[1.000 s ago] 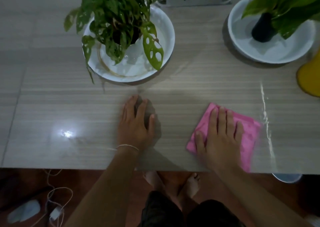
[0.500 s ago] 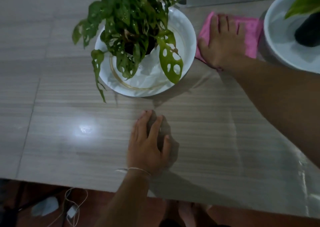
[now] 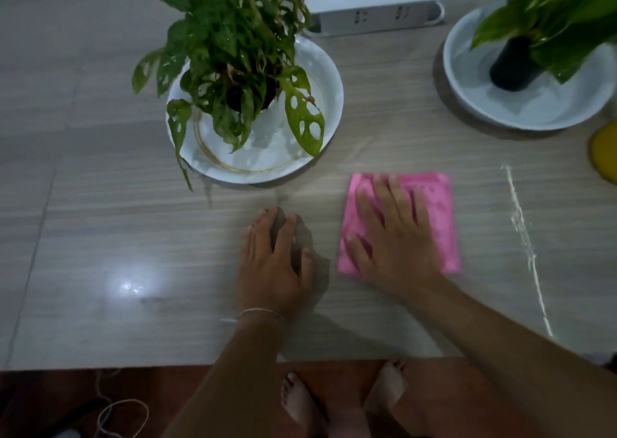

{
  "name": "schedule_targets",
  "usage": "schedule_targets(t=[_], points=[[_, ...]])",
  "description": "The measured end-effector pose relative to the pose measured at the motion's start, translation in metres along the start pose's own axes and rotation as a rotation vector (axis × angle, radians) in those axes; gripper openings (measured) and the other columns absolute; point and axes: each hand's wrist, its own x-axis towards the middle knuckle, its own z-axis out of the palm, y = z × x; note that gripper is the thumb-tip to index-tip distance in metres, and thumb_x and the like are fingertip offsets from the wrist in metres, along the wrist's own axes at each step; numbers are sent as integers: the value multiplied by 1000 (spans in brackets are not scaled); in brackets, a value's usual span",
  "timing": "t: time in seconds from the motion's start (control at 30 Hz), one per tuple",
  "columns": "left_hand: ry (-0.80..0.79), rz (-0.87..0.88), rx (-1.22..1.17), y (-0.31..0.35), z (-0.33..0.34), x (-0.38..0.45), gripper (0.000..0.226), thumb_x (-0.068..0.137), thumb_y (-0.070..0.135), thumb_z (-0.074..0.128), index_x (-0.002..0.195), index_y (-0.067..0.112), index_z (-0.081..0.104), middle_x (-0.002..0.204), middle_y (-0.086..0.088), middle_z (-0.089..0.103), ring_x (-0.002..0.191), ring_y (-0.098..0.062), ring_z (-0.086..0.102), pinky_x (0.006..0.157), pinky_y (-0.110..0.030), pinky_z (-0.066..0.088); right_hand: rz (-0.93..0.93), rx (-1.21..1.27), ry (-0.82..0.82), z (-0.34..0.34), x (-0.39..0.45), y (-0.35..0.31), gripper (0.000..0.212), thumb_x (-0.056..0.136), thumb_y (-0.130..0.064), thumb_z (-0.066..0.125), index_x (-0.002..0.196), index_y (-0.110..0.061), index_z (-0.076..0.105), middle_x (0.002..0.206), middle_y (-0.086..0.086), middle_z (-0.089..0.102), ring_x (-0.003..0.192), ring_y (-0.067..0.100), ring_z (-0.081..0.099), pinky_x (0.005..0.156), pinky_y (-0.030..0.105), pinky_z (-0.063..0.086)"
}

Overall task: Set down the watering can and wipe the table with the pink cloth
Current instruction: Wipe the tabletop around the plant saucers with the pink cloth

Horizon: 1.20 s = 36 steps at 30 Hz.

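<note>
- Wiping is under way: the right hand [image 3: 394, 237] lies flat on the pink cloth [image 3: 434, 210], fingers spread and pressing it to the table [image 3: 100, 223], between the two plant dishes and nearer the front edge.
- Its outline is blurred, so I judge it to be mid-stroke.
- The left hand [image 3: 272, 264] rests palm-down on bare table just beside the cloth, fingers slightly apart and holding nothing, likely bracing.
- A yellow object [image 3: 606, 157] cut off by the right edge may be the watering can; too little shows to be sure.
- Risk: a long forward sweep could nudge the white dish [image 3: 330, 80] under the holed-leaf plant [image 3: 233, 53], which appears to hold water, and spill it.
- A wet streak [image 3: 521, 230] right of the cloth looks unwiped.
- Writing: none readable; the white box [image 3: 377, 16] at the back shows only small dark marks.
</note>
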Motion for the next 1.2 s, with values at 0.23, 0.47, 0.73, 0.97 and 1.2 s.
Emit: schedule_targets(t=[0.23, 0.47, 0.73, 0.97, 1.2], points=[[40, 36, -4, -3, 4, -9, 58, 88, 35, 52, 142, 14, 53, 152, -16, 43, 144, -33, 36, 119, -47, 28, 224, -24, -83, 7, -109, 13, 73, 99, -62, 35, 163, -27, 35, 167, 29, 25, 156, 52, 18, 126, 64, 15], [2, 4, -17, 1, 0, -4, 59, 84, 35, 52, 137, 11, 55, 150, -17, 43, 145, -33, 33, 118, -50, 29, 476, -41, -87, -17, -46, 119, 77, 100, -64, 17, 166, -24, 12, 169, 29, 17, 154, 53, 16, 125, 66, 12], [-8, 24, 20, -1, -3, -2, 55, 86, 31, 43, 136, 12, 56, 149, -17, 44, 143, -36, 35, 119, -48, 25, 348, -9, -46, -3, 25, 21, 82, 99, -63, 15, 167, -18, 5, 169, 33, 9, 156, 53, 9, 125, 67, 6], [-25, 65, -5, -3, -5, -3, 59, 85, 25, 40, 140, 8, 52, 150, -20, 42, 144, -37, 34, 117, -54, 28, 102, 28, -95, 10, -107, 48, 73, 102, -63, 29, 166, -27, 24, 174, 15, 13, 161, 40, 8, 125, 65, 14], [-16, 43, 26, 2, -2, -1, 59, 84, 27, 42, 139, 7, 52, 149, -22, 42, 143, -39, 33, 119, -50, 24, 512, -44, -83, -19, -33, 134, 78, 101, -65, 7, 167, -24, 3, 171, 28, 10, 157, 49, 11, 126, 67, 9]])
